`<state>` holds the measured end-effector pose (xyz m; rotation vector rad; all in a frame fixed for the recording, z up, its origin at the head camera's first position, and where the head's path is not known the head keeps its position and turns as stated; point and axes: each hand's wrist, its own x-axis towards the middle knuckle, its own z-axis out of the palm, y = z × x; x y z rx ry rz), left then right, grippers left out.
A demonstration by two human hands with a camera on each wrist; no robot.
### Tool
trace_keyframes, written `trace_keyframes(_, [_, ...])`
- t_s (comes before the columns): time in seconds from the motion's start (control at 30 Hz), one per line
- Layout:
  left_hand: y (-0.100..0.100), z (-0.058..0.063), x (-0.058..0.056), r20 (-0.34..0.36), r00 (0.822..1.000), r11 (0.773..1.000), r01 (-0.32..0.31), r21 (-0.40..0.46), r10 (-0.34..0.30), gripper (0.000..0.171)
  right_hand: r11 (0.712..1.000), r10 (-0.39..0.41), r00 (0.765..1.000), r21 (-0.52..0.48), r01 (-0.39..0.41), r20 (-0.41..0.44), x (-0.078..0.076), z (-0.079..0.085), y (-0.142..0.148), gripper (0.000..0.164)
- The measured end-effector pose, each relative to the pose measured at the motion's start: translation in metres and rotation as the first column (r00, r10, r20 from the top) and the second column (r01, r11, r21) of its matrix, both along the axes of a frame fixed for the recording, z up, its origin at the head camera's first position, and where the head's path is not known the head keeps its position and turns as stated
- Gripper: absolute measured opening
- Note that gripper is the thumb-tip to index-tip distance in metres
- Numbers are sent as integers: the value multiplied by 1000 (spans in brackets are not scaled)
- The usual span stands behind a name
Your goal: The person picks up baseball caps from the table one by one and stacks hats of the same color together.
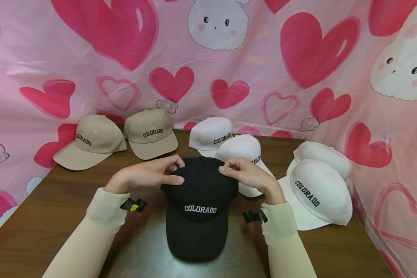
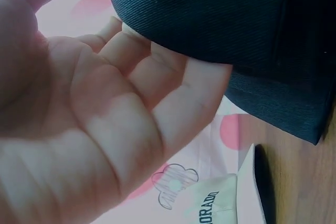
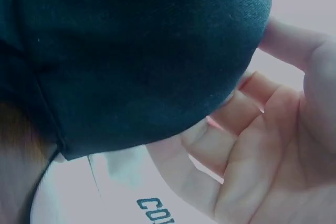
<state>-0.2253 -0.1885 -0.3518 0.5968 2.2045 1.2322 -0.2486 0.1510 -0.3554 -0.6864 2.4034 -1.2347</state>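
Note:
Between both hands is a black baseball cap [image 1: 198, 185] with white COLORADO lettering, its brim pointing down toward me. My left hand [image 1: 149, 173] grips the crown's left side, thumb in front. In the left wrist view that hand's fingers [image 2: 173, 93] run behind the dark fabric. On the crown's right side, my right hand [image 1: 250, 173] holds the cap in a similar way. The right wrist view shows its fingers [image 3: 210, 145] curling behind the cloth. Parts of the fingers are hidden by the cap.
Two beige caps [image 1: 151, 133] sit at the back left of the wooden table [image 1: 139, 239]. Behind the black cap are two white caps [image 1: 210, 131], one partly hidden. Two more white caps [image 1: 319, 189] overlap at the right. A pink heart-print cloth [image 1: 257, 58] hangs behind.

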Motion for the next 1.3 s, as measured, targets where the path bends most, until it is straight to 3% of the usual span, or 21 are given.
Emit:
trace_keyframes(0.43, [1, -1, 0, -58, 998, 998, -26, -50, 23, 45, 992, 103, 995, 74, -102, -9, -4, -3, 19, 19])
trace_keyframes(0.67, [0, -3, 0, -80, 995, 997, -61, -55, 56, 45, 992, 84, 996, 91, -82, -22, -5, -4, 16, 19])
trace_keyframes(0.9, [1, -4, -1, -108, 992, 997, -63, -38, 58, 41, 995, 64, 998, 72, -63, -2, -5, -5, 14, 13])
trace_keyframes(1.3, [3, -9, -5, -191, 980, 998, -65, -21, 59, 36, 997, 48, 998, 69, -45, -40, -4, -7, 13, 12])
